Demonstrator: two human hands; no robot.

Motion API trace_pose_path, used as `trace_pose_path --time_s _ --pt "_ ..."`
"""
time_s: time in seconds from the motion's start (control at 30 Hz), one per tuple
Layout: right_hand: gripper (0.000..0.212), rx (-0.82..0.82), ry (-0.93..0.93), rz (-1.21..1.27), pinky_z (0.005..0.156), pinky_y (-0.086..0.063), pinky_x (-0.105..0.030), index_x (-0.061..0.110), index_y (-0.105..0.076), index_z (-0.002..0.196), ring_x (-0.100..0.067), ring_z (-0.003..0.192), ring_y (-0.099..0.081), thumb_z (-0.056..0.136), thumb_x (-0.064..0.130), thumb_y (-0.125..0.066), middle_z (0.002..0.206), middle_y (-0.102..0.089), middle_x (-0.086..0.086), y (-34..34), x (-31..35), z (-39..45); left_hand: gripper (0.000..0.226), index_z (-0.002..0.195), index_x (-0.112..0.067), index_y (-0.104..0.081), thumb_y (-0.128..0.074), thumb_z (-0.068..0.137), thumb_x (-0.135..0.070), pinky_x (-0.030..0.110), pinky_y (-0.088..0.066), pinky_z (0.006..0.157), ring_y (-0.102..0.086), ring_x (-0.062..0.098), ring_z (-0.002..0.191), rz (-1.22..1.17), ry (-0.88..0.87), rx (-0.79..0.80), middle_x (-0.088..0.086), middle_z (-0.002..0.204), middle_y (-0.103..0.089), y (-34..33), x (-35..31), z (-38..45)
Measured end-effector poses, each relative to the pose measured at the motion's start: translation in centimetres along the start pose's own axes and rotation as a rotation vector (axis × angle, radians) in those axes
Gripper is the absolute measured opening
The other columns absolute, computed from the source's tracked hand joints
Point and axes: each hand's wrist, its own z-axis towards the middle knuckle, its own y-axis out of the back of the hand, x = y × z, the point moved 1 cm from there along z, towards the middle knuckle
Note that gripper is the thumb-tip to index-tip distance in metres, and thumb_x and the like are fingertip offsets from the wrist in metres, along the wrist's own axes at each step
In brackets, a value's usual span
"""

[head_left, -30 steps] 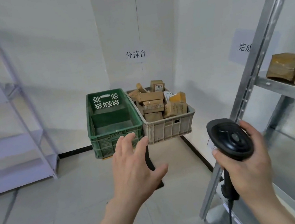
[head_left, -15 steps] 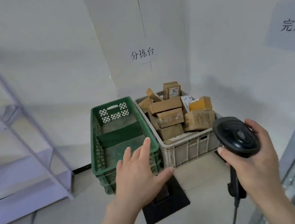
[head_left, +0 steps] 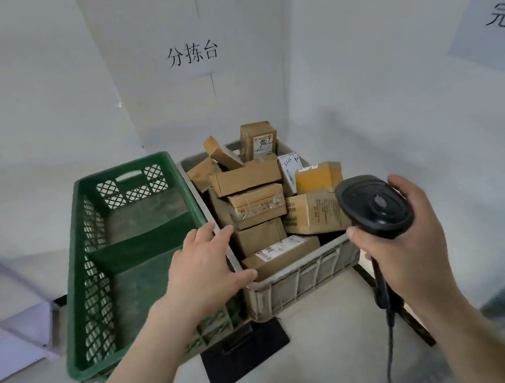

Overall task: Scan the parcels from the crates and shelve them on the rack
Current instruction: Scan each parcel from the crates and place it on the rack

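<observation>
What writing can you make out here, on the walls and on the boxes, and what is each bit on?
"分拣台": paper sign on the back wall.
"完", then a character cut off by the frame edge: paper sign on the right wall.
"98", then unclear handwritten marks: label of the upright parcel at the grey crate's far end.
Printed labels on the other parcels: too small to read.

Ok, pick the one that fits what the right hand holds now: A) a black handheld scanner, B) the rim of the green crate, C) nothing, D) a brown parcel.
A: the right hand grips a black scanner by its handle, cable hanging below, beside the grey crate of parcels.
</observation>
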Motion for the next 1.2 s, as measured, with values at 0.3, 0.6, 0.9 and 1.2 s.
trace_pose_path --time_s 0.3,0.6,0.9,1.2 --pt "0.088 -0.117 -0.008 -0.123 0.081 -0.044 0.002 0.033 -0.046 0.138 0.016 0.105 -0.057 0.068 0.002 -0.090 0.120 -0.062 0.019 -5.5 -2.0 7.9 0.094 0.157 -0.032 -0.026 -0.073 0.080 -0.061 0.051 -0.031 0.119 -0.017 0.028 0.153 -0.027 -0.151 -0.037 0.002 0.166 -0.021 -3.5 1.5 18.2" --pt "0.090 -0.190 0.004 -0.168 0.086 -0.044 -0.001 0.025 -0.046 0.141 0.014 0.106 -0.060 0.067 0.000 -0.091 0.117 -0.062 0.022 -9.8 -3.6 14.1 0.077 0.154 -0.034 -0.018 -0.062 0.092 -0.028 0.057 -0.033 0.115 -0.011 0.038 0.149 0.249 -0.267 0.080 0.009 0.164 -0.006 -5.4 5.2 30.8" --pt "0.090 -0.192 -0.043 -0.134 0.088 -0.043 -0.001 0.026 -0.047 0.140 0.010 0.108 -0.060 0.067 0.000 -0.091 0.121 -0.063 0.017 -11.4 -5.1 16.6 0.076 0.152 -0.037 -0.028 -0.064 0.086 -0.025 0.035 -0.053 0.081 -0.043 0.024 0.124 0.194 -0.298 0.049 0.001 0.141 -0.041 -5.6 6.6 33.3" --pt "0.093 -0.144 -0.052 -0.079 0.086 -0.046 -0.002 0.034 -0.046 0.141 0.011 0.111 -0.059 0.066 0.005 -0.093 0.121 -0.062 0.019 -11.5 -5.4 17.7 0.048 0.119 -0.033 -0.066 -0.068 0.072 -0.025 0.043 -0.061 0.079 -0.069 0.026 0.097 -0.986 0.100 0.186 0.003 0.111 -0.069 1.3 4.2 32.2"
